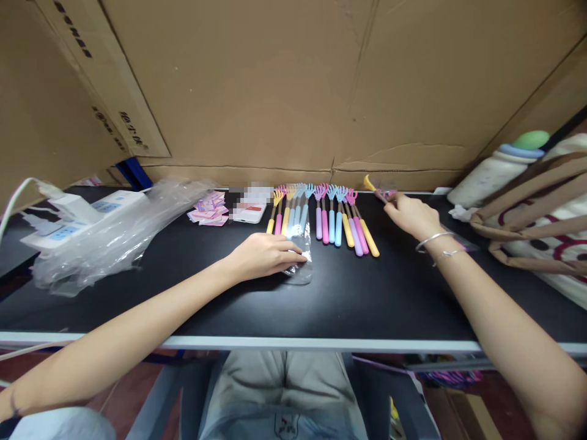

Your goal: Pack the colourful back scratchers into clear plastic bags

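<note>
My left hand (263, 255) lies on the black table (367, 293), fingers pressed on a small clear plastic bag (301, 260). The bag covers the handles of some pastel back scratchers (288, 214). A row of several more back scratchers (342, 217), with pink, blue, yellow and purple handles, lies just right of it. My right hand (410, 214), with thin bangles on the wrist, reaches to the far right of the row. Its fingers are pinched on a yellow-headed back scratcher (373, 186) near the cardboard wall.
Cardboard sheets (293, 85) wall off the back. A heap of clear plastic bags (105, 232) and a white power strip (73, 220) lie at left. Small pink cards (210, 209) and a white box (250, 208) sit at the back. A bottle (499, 168) and striped bag (541, 208) stand right.
</note>
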`<state>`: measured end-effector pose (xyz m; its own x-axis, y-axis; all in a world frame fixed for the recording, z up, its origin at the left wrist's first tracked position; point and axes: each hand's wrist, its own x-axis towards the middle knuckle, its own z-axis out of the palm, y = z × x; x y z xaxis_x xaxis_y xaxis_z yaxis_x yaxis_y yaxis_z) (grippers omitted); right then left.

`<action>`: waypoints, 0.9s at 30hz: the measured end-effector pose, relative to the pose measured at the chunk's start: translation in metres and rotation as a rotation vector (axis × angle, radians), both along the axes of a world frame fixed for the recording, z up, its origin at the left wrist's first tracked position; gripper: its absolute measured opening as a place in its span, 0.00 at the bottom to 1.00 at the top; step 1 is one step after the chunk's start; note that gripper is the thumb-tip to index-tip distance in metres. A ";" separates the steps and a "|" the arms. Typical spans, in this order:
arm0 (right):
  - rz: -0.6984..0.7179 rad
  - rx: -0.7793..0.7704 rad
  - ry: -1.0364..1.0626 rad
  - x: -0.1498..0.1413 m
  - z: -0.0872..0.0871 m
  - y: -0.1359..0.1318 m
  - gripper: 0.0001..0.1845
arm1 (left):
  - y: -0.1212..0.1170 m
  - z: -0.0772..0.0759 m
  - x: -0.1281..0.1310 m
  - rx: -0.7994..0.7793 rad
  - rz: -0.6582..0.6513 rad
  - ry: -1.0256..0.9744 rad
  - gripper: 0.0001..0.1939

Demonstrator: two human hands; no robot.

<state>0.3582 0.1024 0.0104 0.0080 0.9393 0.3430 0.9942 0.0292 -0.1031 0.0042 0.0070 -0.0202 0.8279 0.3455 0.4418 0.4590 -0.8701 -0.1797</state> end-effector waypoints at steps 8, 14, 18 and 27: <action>0.251 0.056 0.405 -0.039 0.009 -0.020 0.11 | -0.001 0.002 0.001 -0.035 0.017 -0.003 0.14; 0.491 -0.388 0.837 -0.082 0.002 -0.056 0.09 | -0.002 0.001 0.002 -0.068 0.042 -0.054 0.14; 0.586 -0.600 0.858 -0.104 0.003 -0.079 0.10 | -0.004 0.000 0.004 -0.123 0.072 -0.179 0.14; 0.574 -0.655 0.918 -0.117 -0.006 -0.091 0.17 | -0.007 -0.001 0.008 -0.228 -0.045 -0.188 0.16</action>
<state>0.2414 0.0115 0.0048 -0.4682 0.8777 -0.1023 0.4109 0.1137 -0.9045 0.0125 -0.0003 -0.0208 0.7556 0.4183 0.5040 0.4257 -0.8985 0.1075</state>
